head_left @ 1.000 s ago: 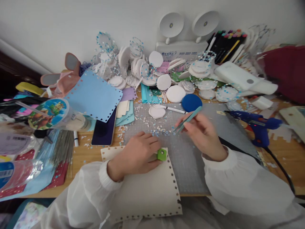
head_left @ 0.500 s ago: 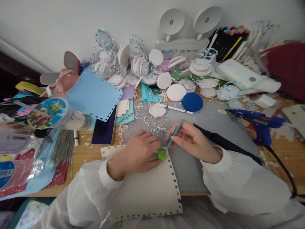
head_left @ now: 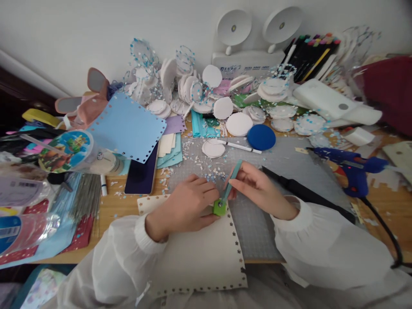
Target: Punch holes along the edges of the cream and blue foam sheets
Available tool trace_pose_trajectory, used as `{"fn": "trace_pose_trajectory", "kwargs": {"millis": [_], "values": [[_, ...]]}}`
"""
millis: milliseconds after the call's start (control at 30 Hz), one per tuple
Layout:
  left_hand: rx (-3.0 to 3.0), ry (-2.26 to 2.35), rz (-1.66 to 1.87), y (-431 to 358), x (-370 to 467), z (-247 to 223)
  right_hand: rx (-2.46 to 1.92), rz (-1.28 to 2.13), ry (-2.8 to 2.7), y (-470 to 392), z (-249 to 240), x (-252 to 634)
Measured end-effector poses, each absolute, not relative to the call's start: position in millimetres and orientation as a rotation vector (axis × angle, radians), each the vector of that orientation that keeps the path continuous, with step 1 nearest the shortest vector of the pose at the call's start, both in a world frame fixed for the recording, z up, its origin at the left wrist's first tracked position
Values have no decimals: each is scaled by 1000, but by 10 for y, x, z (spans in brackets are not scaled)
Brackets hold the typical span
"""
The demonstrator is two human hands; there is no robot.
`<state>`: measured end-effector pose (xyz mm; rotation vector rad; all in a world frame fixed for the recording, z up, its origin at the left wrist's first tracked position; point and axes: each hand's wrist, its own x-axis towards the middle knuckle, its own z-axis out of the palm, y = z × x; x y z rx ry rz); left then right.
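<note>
My left hand (head_left: 188, 208) is closed round a small green punch (head_left: 219, 207), above a cream paper sheet (head_left: 199, 257) whose edges carry rows of small punched shapes. Between the thumb and fingers of my right hand (head_left: 254, 186) is a pair of teal tweezers (head_left: 232, 179), with its tips down at the top of the punch. Whether the tips hold anything is too small to tell. Small blue and white scraps (head_left: 216, 174) lie just beyond my hands on the grey cutting mat (head_left: 257, 240).
A black tool (head_left: 299, 191) and a blue glue gun (head_left: 350, 165) lie at the right. Beyond my hands are a white pen (head_left: 240, 146), a blue disc (head_left: 261, 137) and several white discs. A phone (head_left: 140, 176), blue paper (head_left: 128, 124) and a lidded cup (head_left: 69, 150) are at the left.
The tweezers' arms look closer together, and their tips sit on the punch. My hands have hardly moved; the whole view has shifted slightly.
</note>
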<state>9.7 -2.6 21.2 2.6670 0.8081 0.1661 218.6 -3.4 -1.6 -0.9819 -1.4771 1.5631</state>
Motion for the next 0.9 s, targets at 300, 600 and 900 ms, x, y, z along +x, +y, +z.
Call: {"fn": "trace_pose_trajectory", "kwargs": {"millis": [300,600,900], "values": [[2668,806,199,-30,93,195,-1053,1483,-1469,-67,-72,2137],[2657,797,177,-16,92,210,-1092,1485,-1359,-80,-75,2110],[2642,791,161,-10,91,218,-1112,1136,-1269,-10,-141,2181]]}}
